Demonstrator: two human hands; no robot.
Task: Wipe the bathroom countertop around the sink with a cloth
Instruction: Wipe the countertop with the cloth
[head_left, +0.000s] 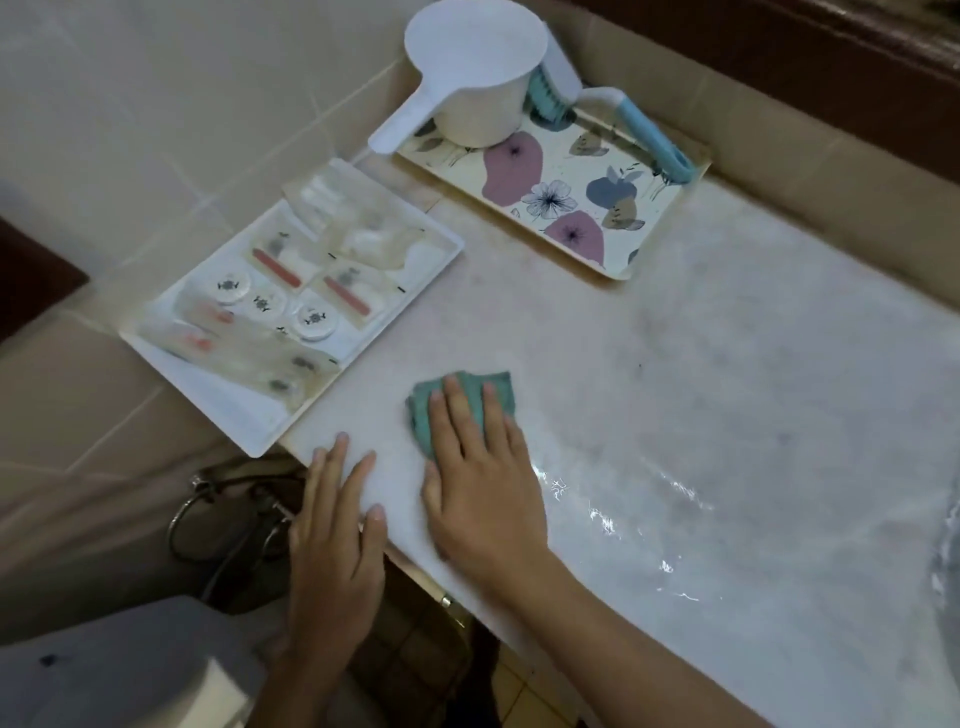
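A person's right hand (480, 483) lies flat on a green cloth (462, 402) in the middle of the frame. The fingers are spread and press the cloth down on the pale stone countertop (727, 389). Part of the cloth peeks out past the fingertips and beside the thumb. The hand does not grab it, it only pushes on top.

The left hand (335, 540) rests just left of it, at the near edge of the countertop. It is open, with the fingers flat on the stone, and holds nothing.

To the right of the hands, low in the frame, the countertop is wet and shiny.

In the left middle of the frame sits a white tray (249, 421) at the end of the countertop. It holds small round lids and clear packets. Above it, at the top middle, is a flowery tray (571, 208). On that tray stand a white scoop (467, 78) with a long handle and a blue and white brush (613, 109).
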